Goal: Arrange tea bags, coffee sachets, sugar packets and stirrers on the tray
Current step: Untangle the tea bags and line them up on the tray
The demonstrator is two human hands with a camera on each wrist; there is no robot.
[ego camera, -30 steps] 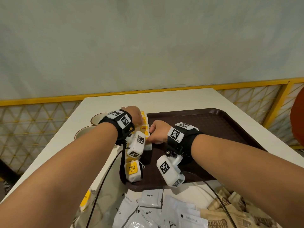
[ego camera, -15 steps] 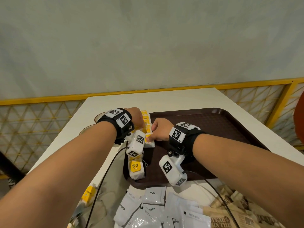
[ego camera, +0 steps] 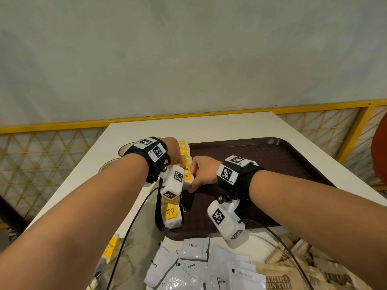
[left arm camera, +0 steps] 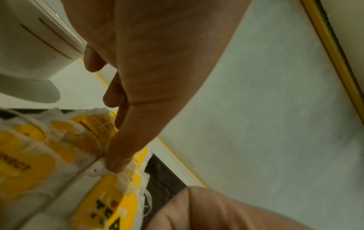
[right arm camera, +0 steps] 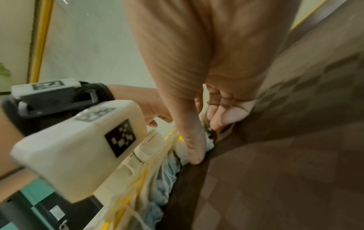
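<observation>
A row of white tea bags with yellow tags [ego camera: 185,164] stands along the left edge of the brown tray [ego camera: 272,164]. My left hand [ego camera: 172,149] is over the row's far part. In the left wrist view one straight digit of the left hand [left arm camera: 157,77] presses on a tea bag [left arm camera: 110,199], and the other fingers curl loosely. My right hand [ego camera: 202,171] is at the row's right side. There its thumb [right arm camera: 194,149] and fingertips [right arm camera: 222,116] push against the tea bags [right arm camera: 161,183] on the tray [right arm camera: 275,155]. No stirrers are in view.
White coffee sachets [ego camera: 194,248] and brown sugar packets [ego camera: 293,275] lie on the white table [ego camera: 209,126] in front of the tray. Loose tea bags [ego camera: 112,249] lie at the near left. Two cups [ego camera: 123,148] stand left of the tray. A yellow railing [ego camera: 335,105] runs behind the table.
Both hands stay at the tea bag row and shift only slightly. Nothing has been picked up or let go.
</observation>
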